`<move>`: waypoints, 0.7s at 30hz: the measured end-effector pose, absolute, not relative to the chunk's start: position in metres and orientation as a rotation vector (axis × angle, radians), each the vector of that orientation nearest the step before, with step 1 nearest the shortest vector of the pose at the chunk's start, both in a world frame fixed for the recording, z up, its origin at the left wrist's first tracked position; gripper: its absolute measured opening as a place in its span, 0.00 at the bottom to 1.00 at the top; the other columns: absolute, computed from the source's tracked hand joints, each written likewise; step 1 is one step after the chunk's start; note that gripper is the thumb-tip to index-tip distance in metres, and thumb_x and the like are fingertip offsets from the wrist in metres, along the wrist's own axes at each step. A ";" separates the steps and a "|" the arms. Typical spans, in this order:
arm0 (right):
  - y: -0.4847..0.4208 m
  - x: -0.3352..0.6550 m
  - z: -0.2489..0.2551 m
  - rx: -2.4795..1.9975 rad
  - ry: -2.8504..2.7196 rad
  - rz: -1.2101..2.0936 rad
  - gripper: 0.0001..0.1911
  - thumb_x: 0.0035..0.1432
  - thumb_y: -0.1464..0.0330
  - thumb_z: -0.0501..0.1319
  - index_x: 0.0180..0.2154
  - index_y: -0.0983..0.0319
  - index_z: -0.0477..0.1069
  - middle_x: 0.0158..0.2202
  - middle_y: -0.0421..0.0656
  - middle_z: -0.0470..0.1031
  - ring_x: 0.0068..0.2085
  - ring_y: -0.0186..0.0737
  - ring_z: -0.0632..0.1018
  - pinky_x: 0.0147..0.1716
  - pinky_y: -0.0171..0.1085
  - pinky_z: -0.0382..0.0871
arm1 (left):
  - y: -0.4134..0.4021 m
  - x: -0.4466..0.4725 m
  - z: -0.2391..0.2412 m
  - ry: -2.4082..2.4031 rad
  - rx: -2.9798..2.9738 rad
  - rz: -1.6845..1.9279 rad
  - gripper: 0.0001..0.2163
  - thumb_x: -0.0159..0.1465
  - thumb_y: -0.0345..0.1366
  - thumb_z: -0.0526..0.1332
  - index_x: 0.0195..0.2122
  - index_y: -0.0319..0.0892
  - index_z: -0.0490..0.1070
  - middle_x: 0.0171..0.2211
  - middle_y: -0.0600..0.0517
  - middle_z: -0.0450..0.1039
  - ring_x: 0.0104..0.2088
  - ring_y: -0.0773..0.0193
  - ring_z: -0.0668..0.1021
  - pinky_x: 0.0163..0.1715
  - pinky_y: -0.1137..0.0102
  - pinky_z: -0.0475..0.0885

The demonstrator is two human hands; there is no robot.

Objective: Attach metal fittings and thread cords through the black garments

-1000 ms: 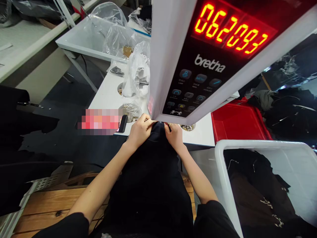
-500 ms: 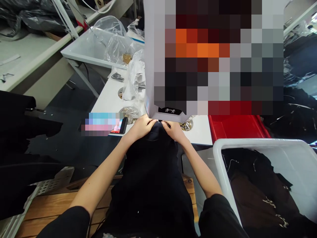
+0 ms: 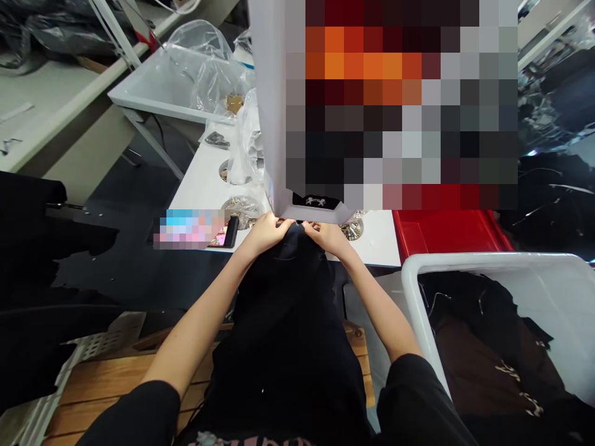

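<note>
A black garment point(image 3: 283, 310) runs from my lap up to the foot of a white machine point(image 3: 272, 124) on the white table point(image 3: 381, 244). My left hand point(image 3: 264, 230) and my right hand point(image 3: 328, 234) pinch the garment's top edge side by side, right under the machine's head. Both hands have their fingers closed on the cloth. The spot where the cloth meets the machine is hidden by the machine's lower edge.
Dishes of small metal parts point(image 3: 242, 207) and a phone point(image 3: 227, 232) lie on the table beside clear plastic bags point(image 3: 246, 142). A red bin point(image 3: 446, 229) and a white tub point(image 3: 548, 291) of dark garments stand at right. A wooden pallet point(image 3: 121, 384) is below left.
My hands have shifted slightly up and closer under the machine, still holding the garment's edge. The view has tilted a little; the machine's panel is now blurred out.
</note>
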State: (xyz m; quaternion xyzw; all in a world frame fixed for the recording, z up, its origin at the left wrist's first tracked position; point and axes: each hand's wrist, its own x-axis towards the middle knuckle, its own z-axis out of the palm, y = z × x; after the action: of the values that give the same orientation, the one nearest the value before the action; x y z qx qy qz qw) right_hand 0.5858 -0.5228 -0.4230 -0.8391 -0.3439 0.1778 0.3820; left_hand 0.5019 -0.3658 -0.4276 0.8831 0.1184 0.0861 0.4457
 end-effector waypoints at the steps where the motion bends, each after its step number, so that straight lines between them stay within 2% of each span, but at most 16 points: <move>1: -0.522 0.585 -0.424 -2.126 -0.865 0.458 0.09 0.56 0.65 0.53 0.28 0.62 0.66 0.22 0.38 0.64 0.25 0.33 0.65 0.26 0.32 0.54 | -0.366 0.503 -0.428 0.298 2.176 0.212 0.13 0.59 0.42 0.53 0.32 0.39 0.73 0.35 0.48 0.77 0.40 0.55 0.75 0.40 0.69 0.68; 8: -0.522 0.582 -0.423 -2.104 -0.832 0.488 0.10 0.57 0.65 0.51 0.28 0.63 0.65 0.21 0.36 0.62 0.24 0.32 0.63 0.25 0.32 0.54 | -0.370 0.503 -0.428 0.365 2.159 0.128 0.15 0.59 0.41 0.52 0.30 0.38 0.75 0.30 0.50 0.76 0.34 0.58 0.76 0.36 0.70 0.67; 13: -0.522 0.578 -0.427 -2.173 -0.906 0.366 0.13 0.60 0.65 0.51 0.26 0.62 0.65 0.21 0.37 0.64 0.24 0.34 0.65 0.27 0.34 0.58 | -0.373 0.499 -0.430 0.391 2.150 0.219 0.12 0.60 0.39 0.54 0.31 0.39 0.74 0.31 0.49 0.76 0.36 0.59 0.76 0.38 0.69 0.67; 17: -0.521 0.573 -0.437 -2.220 -0.926 0.177 0.09 0.60 0.69 0.52 0.32 0.62 0.70 0.30 0.43 0.73 0.33 0.40 0.73 0.35 0.37 0.63 | -0.374 0.498 -0.437 0.374 2.241 0.396 0.10 0.60 0.38 0.55 0.29 0.38 0.72 0.33 0.47 0.73 0.36 0.59 0.74 0.39 0.68 0.67; 21: -0.520 0.572 -0.444 -2.164 -1.001 0.085 0.11 0.61 0.72 0.52 0.39 0.61 0.72 0.37 0.45 0.75 0.40 0.42 0.74 0.41 0.39 0.66 | -0.375 0.493 -0.443 0.177 2.341 0.552 0.09 0.62 0.34 0.53 0.34 0.39 0.73 0.35 0.48 0.74 0.40 0.59 0.73 0.43 0.66 0.66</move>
State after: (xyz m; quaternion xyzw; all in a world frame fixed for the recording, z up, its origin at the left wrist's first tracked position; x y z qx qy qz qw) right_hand 0.5716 -0.5200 -0.4438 -0.8430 -0.3899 0.0329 0.3692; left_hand 0.4930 -0.3748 -0.4431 0.9069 0.0684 0.2137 0.3568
